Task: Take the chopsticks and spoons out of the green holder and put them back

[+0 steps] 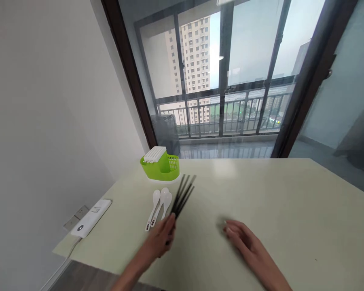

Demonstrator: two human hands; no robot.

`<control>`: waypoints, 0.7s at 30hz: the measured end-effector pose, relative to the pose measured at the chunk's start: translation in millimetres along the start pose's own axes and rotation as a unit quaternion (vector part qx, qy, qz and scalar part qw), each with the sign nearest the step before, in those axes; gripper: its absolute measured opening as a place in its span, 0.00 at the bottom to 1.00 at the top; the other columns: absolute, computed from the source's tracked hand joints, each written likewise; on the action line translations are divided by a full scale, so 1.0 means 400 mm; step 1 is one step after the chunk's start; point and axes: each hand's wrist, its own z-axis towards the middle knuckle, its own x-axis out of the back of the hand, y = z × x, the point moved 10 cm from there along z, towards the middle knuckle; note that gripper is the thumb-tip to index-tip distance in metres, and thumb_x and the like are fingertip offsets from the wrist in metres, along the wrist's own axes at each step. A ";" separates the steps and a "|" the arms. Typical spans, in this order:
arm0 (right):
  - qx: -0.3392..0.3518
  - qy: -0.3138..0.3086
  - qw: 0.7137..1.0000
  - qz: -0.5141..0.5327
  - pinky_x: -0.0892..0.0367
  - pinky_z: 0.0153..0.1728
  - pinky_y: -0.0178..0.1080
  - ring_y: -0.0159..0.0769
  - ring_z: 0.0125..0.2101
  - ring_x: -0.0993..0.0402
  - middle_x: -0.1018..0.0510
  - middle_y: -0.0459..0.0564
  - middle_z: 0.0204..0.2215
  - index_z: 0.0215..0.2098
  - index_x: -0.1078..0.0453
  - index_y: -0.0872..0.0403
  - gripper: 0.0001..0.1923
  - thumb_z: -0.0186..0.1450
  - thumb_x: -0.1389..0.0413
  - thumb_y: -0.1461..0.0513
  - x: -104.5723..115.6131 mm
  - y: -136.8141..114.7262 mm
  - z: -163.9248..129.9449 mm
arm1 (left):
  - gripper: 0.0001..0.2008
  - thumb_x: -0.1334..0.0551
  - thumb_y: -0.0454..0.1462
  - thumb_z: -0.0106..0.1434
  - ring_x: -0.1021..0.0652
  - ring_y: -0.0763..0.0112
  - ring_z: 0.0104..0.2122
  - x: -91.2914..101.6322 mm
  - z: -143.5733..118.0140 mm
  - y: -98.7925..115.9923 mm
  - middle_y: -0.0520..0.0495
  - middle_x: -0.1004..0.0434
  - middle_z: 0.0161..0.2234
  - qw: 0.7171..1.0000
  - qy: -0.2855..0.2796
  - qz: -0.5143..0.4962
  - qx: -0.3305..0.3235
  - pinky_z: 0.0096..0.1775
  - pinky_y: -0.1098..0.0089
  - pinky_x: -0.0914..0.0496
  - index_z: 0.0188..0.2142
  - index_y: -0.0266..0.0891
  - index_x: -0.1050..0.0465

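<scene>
My left hand (160, 239) reaches over the pale table (276, 202) and its fingers close on the near ends of several black chopsticks (183, 193), which fan out away from me. Three white spoons (159, 204) lie side by side just left of the chopsticks. Behind them stands a green cutlery holder (161, 163) with a white insert. My right hand (242, 239) rests flat on the table to the right, fingers together, holding nothing.
A white power strip (91, 217) lies at the table's left edge, its cord dropping off the side. A white wall runs along the left. Beyond the table's far edge is a glass balcony door (224, 81) with a railing outside.
</scene>
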 end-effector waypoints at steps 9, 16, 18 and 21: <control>-0.005 0.152 0.976 0.153 0.24 0.36 0.41 0.41 0.32 0.21 0.23 0.46 0.38 0.71 0.57 0.50 0.50 0.58 0.37 0.50 -0.068 -0.028 0.243 | 0.19 0.57 0.42 0.77 0.17 0.57 0.39 -0.254 0.039 0.120 0.41 0.18 0.39 0.900 0.080 0.416 -0.103 0.37 0.65 0.31 0.51 0.38 0.32; 0.111 0.190 0.975 -0.030 0.28 0.36 0.41 0.37 0.28 0.28 0.26 0.49 0.36 0.54 0.35 0.55 0.23 0.62 0.50 0.58 -0.081 -0.035 0.347 | 0.16 0.51 0.35 0.75 0.18 0.56 0.45 -0.280 0.032 0.093 0.37 0.18 0.46 0.874 0.112 0.457 -0.123 0.45 0.61 0.27 0.57 0.36 0.31; 0.130 0.190 0.971 -0.057 0.30 0.45 0.44 0.42 0.37 0.26 0.26 0.54 0.40 0.46 0.31 0.55 0.16 0.62 0.51 0.59 -0.097 -0.040 0.355 | 0.16 0.50 0.33 0.74 0.20 0.57 0.48 -0.276 0.029 0.088 0.38 0.20 0.48 0.867 0.146 0.444 -0.172 0.50 0.59 0.28 0.56 0.36 0.30; 0.154 0.171 0.969 -0.094 0.33 0.51 0.46 0.44 0.43 0.27 0.27 0.57 0.43 0.43 0.30 0.54 0.13 0.62 0.52 0.61 -0.128 -0.051 0.364 | 0.16 0.49 0.31 0.73 0.23 0.57 0.50 -0.257 0.023 0.079 0.38 0.23 0.49 0.849 0.207 0.429 -0.230 0.54 0.55 0.31 0.56 0.35 0.30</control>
